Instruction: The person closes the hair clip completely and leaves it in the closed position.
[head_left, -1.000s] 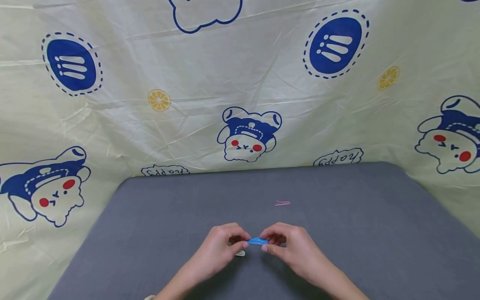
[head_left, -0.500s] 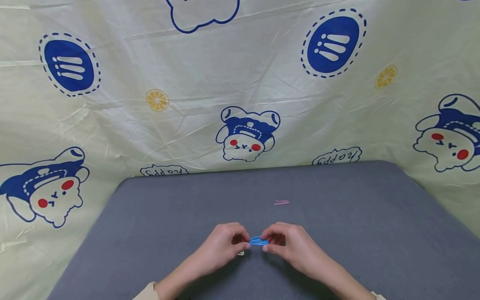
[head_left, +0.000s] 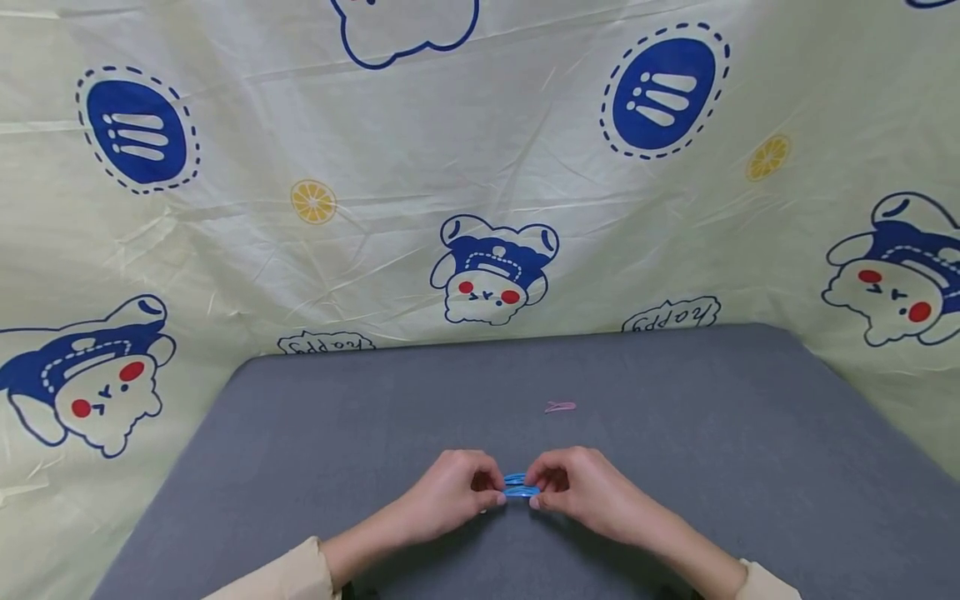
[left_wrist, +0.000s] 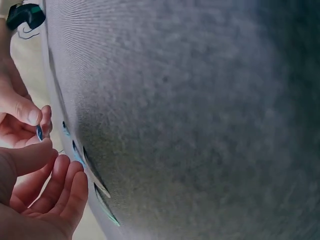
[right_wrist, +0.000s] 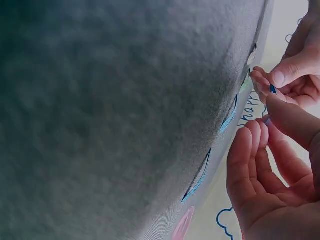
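A blue snap hair clip (head_left: 521, 492) is held level between my two hands, above the grey table. My left hand (head_left: 459, 493) pinches one end with thumb and fingertips, and my right hand (head_left: 573, 485) pinches the other. Just behind it in the head view, more blue (head_left: 514, 478) shows, partly covered by fingers. In the right wrist view two blue clips (right_wrist: 229, 117) lie on the table below the hands, one farther along than the other. The left wrist view shows a pale clip (left_wrist: 95, 172) and a green clip (left_wrist: 105, 207) on the cloth near my left hand.
A pink clip (head_left: 560, 407) lies beyond the hands, toward the back of the grey cloth-covered table (head_left: 360, 417). Behind the table hangs a pale curtain (head_left: 390, 150) printed with blue cartoon figures.
Both hands have shifted slightly toward the person and a little right with the blue clip. More blue now shows behind it, while the pale clip beside my left hand has become almost hidden.
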